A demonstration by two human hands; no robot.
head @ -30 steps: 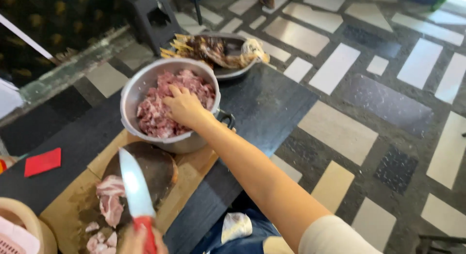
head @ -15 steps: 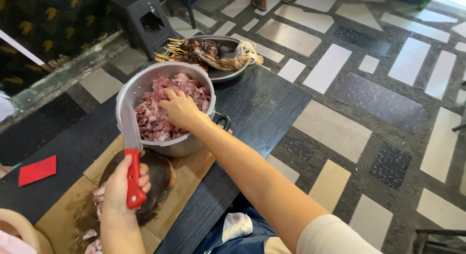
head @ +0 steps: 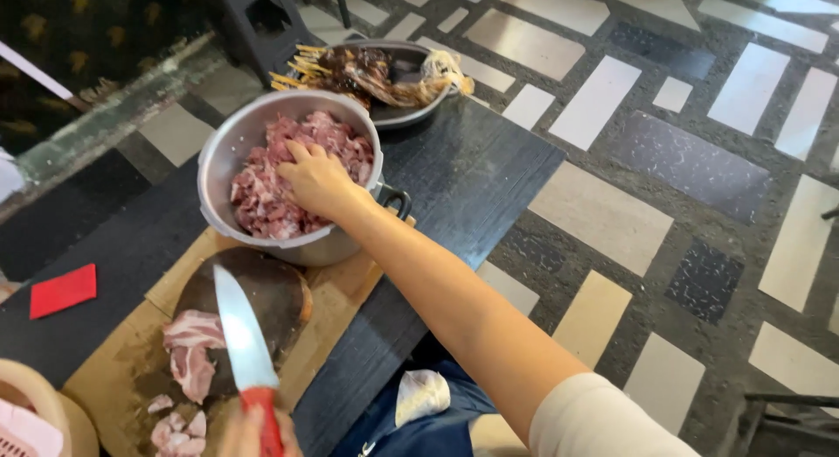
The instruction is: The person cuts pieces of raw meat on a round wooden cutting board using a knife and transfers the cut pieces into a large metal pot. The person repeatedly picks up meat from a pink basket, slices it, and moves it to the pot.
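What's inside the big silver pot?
The silver pot is filled with chopped pink raw meat. The right hand rests on top of the pile, covering some pieces. The meat hides the pot's bottom, so nothing beneath it can be seen.

Dull metal pot [head: 229,147], matt black wood-grain table [head: 476,173], glossy steel knife blade [head: 240,335].

- Right hand [head: 316,179], palm down with fingers curled, at the end of a bare outstretched forearm.
- Left hand [head: 253,432], barely in view at the bottom edge, gripping a red handle.
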